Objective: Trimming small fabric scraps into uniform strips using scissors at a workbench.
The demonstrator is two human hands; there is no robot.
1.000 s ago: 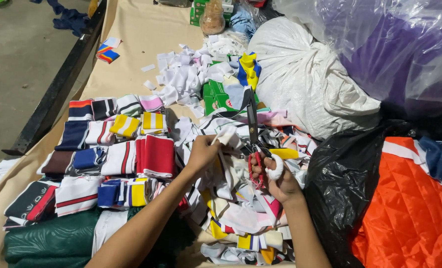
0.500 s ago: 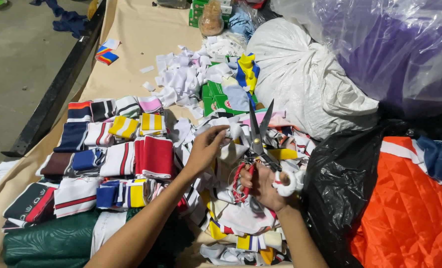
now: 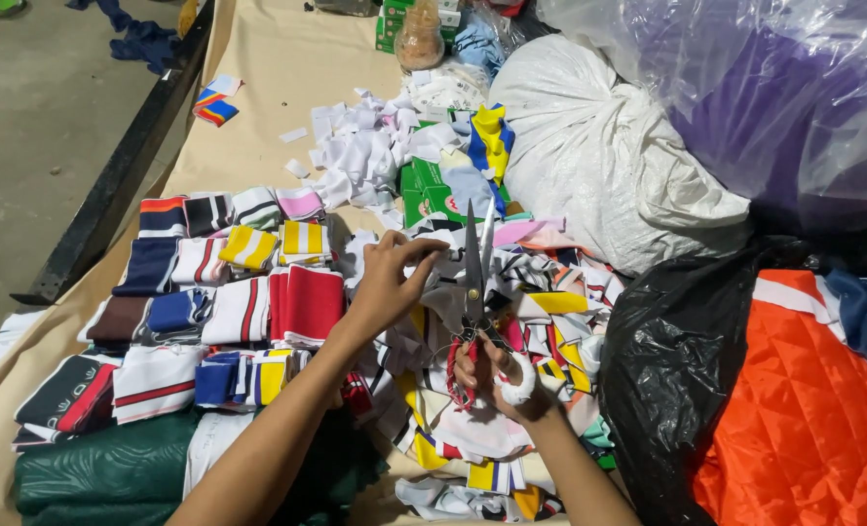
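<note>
The right hand (image 3: 500,375) has its grip clamped through the red loops of the scissors (image 3: 474,282), blades slightly apart, while the left hand (image 3: 387,282) pinches a limp, light fabric strip (image 3: 445,255) just beside them, best held taut by its edge.

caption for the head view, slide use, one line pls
Right hand holds scissors upright while left hand pinches a fabric strip above sorted striped cloth pieces.

light: dim, warm, overhead | glare: white highlights on clear plastic bag (image 3: 745,88) top right | shadows: soft, deep in black bag (image 3: 677,370) | focus: centre sharp, edges soft, slight wide-angle stretch
</note>
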